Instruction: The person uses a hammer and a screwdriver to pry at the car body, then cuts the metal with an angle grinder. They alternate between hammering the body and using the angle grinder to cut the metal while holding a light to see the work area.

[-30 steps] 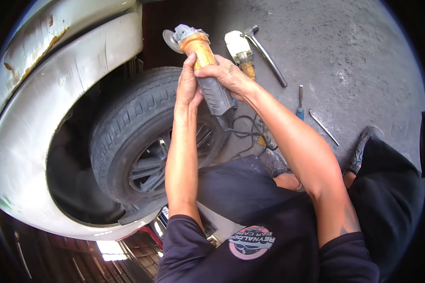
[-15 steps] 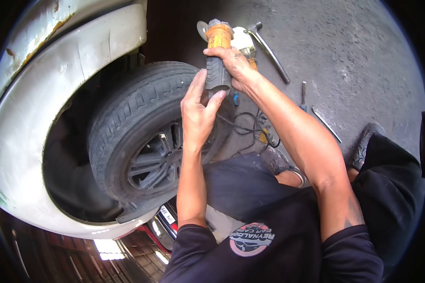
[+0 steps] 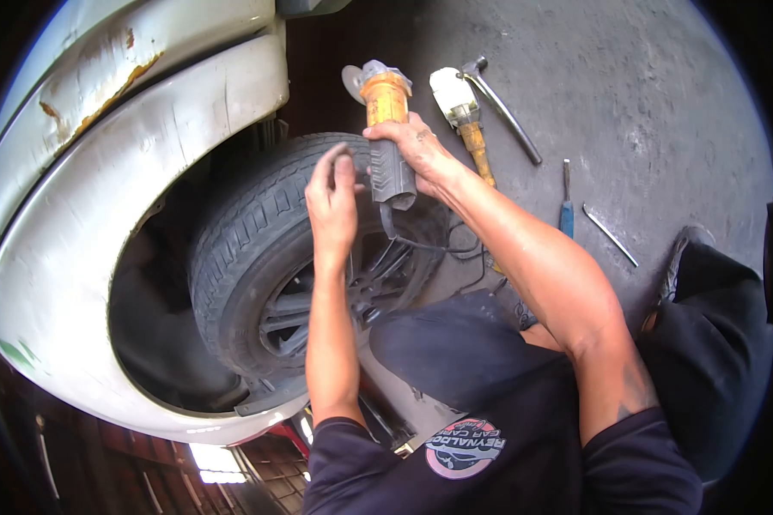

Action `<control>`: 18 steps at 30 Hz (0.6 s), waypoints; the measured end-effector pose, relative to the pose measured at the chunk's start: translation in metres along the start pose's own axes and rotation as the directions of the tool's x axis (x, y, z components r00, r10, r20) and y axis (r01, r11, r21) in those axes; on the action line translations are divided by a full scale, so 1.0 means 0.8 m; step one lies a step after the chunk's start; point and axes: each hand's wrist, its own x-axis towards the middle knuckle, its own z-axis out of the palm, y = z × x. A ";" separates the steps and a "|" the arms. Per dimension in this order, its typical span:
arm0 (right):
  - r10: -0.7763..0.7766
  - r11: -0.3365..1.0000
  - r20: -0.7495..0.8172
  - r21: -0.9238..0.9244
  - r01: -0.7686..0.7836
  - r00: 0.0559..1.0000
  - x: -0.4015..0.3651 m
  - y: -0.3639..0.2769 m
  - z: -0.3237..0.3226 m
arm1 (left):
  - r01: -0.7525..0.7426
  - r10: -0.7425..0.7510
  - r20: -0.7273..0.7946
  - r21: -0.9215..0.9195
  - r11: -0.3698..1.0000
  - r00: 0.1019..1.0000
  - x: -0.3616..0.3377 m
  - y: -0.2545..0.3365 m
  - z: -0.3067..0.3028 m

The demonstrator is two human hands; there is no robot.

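Nearest me, at centre frame, my left hand (image 3: 333,202) hovers loosely curled and empty just beside the grey grip of the angle grinder (image 3: 385,99); I cannot quite tell whether a fingertip touches it. My right hand (image 3: 412,146) is wrapped around that grip, holding the grinder upright at upper centre, disc topmost, in front of the tyre (image 3: 249,232). I judge this to be readying the tool: the next move calls for a second steady grip, clear of the cord (image 3: 421,245) and the screwdriver (image 3: 566,206) on the floor (image 3: 661,103) beyond.
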 end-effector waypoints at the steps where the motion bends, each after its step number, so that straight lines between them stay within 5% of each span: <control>1: 0.009 0.999 0.056 0.032 -0.011 0.998 0.000 0.000 0.002 | 0.039 -0.038 -0.017 0.021 0.999 0.999 0.020 -0.007 -0.001; 3: 0.025 0.997 0.105 0.066 -0.032 0.994 -0.001 0.009 0.009 | 0.287 -0.271 0.102 -0.210 0.935 0.957 0.050 -0.019 -0.005; 5: 0.017 0.998 0.173 0.049 -0.026 0.985 0.008 0.017 0.022 | 0.474 -0.330 0.393 -0.362 0.803 0.858 0.080 -0.027 -0.010; 7: -0.015 0.998 0.159 0.059 0.005 0.987 0.008 0.025 0.036 | 0.529 -0.356 0.407 -0.485 0.696 0.841 0.096 -0.022 -0.010; 12: 0.123 0.991 0.168 0.039 -0.131 0.978 0.015 0.018 0.042 | 0.502 -0.347 0.375 -0.496 0.708 0.860 0.116 -0.032 -0.015; 18: 0.069 0.994 0.191 0.067 -0.083 0.979 0.027 0.021 0.041 | 0.421 -0.277 0.339 -0.499 0.758 0.899 0.117 -0.031 -0.009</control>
